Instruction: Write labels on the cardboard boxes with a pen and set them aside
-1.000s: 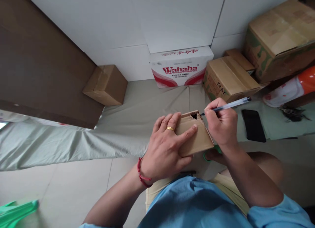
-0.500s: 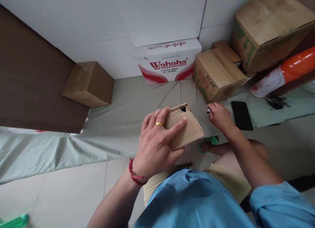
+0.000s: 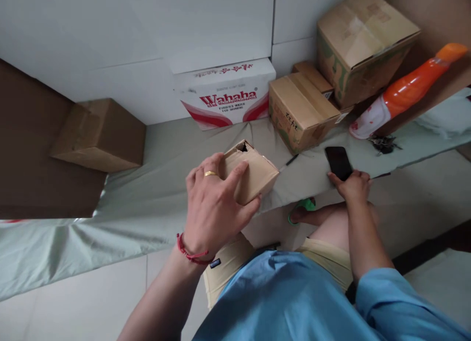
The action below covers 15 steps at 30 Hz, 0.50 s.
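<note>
My left hand grips a small brown cardboard box with a torn hole at its top corner, fingers wrapped over its near side. The box is lifted a little above the pale green sheet. My right hand reaches to the right and its fingers close on the near end of a black phone lying on the sheet. A pen lies loose on the sheet between the box and the phone.
Against the white wall stand a white and red Wahaha carton, a brown box at left, and stacked cardboard boxes at right. An orange bottle lies at far right. A dark board fills the left.
My right hand put down the pen it was holding at the box's corner and moved right onto the phone. My left hand lifted the small box slightly. The view swung right.
</note>
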Motion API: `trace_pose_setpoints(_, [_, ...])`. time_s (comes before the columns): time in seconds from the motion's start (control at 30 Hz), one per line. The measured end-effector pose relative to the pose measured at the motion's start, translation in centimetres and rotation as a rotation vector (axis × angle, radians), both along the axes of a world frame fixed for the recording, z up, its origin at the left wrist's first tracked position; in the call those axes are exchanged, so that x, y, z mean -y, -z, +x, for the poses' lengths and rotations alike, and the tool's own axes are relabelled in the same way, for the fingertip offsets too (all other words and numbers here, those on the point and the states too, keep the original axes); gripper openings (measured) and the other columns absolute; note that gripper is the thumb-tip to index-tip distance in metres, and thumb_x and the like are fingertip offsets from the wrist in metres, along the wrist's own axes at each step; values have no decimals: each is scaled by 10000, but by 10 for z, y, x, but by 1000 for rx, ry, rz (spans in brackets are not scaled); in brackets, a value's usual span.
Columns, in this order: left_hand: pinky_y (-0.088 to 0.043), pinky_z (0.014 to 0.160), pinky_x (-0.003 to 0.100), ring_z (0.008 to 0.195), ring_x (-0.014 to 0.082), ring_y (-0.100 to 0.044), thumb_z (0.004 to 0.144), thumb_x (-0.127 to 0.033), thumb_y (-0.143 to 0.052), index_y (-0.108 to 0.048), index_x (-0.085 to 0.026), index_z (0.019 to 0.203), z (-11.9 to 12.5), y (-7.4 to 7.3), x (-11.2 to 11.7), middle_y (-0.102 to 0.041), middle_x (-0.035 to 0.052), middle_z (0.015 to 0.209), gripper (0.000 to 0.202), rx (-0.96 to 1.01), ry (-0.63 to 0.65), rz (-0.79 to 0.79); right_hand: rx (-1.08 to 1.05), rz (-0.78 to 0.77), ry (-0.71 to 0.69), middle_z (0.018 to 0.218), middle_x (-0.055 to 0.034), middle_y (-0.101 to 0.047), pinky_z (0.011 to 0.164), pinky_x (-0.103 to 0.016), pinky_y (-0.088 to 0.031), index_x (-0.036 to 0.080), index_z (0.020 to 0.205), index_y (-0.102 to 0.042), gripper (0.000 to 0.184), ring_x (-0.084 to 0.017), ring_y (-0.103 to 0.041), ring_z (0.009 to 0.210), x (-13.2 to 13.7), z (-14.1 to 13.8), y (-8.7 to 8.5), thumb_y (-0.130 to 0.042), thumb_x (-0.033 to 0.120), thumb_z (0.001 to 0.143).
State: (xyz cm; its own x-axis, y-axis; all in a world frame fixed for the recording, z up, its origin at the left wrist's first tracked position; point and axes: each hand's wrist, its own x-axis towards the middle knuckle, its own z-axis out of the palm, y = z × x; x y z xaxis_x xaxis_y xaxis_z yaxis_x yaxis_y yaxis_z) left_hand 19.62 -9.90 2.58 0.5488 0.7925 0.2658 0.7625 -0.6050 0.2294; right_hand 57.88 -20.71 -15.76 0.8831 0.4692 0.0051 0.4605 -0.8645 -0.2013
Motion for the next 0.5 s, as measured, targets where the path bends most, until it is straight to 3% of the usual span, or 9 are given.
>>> trace_pose_setpoints(0.2, [-367,1189,718,1476,512,-466,799,-381,-850,-683,-287,1448,13,-11,-24,-464,217,1625,677,-13,-121,82,-48,-144,-58,1376,-352,-603,1092,-552,-471,-3,1368,-648,924,-491,-568,1331,-9,18,-6,-768,743,836])
trace_pose_setpoints(0.4, [-354,1216,720,1497,504,-448,777,-374,-859,-671,-295,1469,4,-3,-38,-448,207,1682,722,-65,-66,0,-22,-61,-70,1346,-365,-616,1073,-552,-491,-33,1370,-597,901,-469,-638,1244,-8,22,0,-832,612,785])
trace_pose_setpoints(0.5, [-274,1236,799,1613,539,-292,814,-348,-831,-661,-361,1509,-12,1,-42,-344,171,1775,715,-92,12,-38,-41,-9,-31,1358,-351,-616,962,-522,-551,-6,1414,-573,913,-443,-701,1139,-3,24,2,-846,574,763])
